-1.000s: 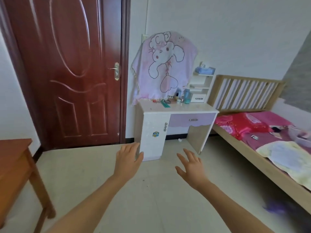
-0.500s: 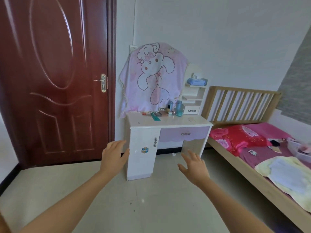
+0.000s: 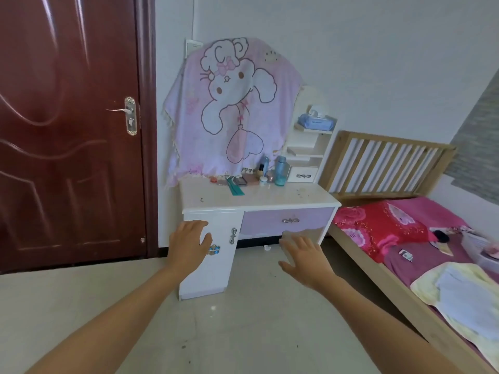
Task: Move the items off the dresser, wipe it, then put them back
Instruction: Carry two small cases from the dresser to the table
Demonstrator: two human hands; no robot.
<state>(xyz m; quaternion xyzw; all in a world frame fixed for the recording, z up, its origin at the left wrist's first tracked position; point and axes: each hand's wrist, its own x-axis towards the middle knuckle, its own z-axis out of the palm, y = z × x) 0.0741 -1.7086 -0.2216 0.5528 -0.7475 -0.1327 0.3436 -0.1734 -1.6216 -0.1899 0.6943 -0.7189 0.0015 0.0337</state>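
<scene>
A white dresser with a lilac drawer stands against the wall, its top speckled with crumbs. Along its back edge lie a teal comb, a teal bottle, a small white jar, a dark phone-like slab and other small cosmetics. A pink cartoon cloth drapes over the mirror behind. My left hand and my right hand are held out in front of the dresser, fingers spread, holding nothing and short of its top.
A dark red door is at left. A wooden bed with pink bedding and a yellow towel runs along the right. A wipes pack sits on the dresser's side shelf. Tiled floor lies between me and the dresser.
The view has closed in on the dresser and turned left; the brown table at left has dropped out of view. Both hands stay outstretched and empty.
</scene>
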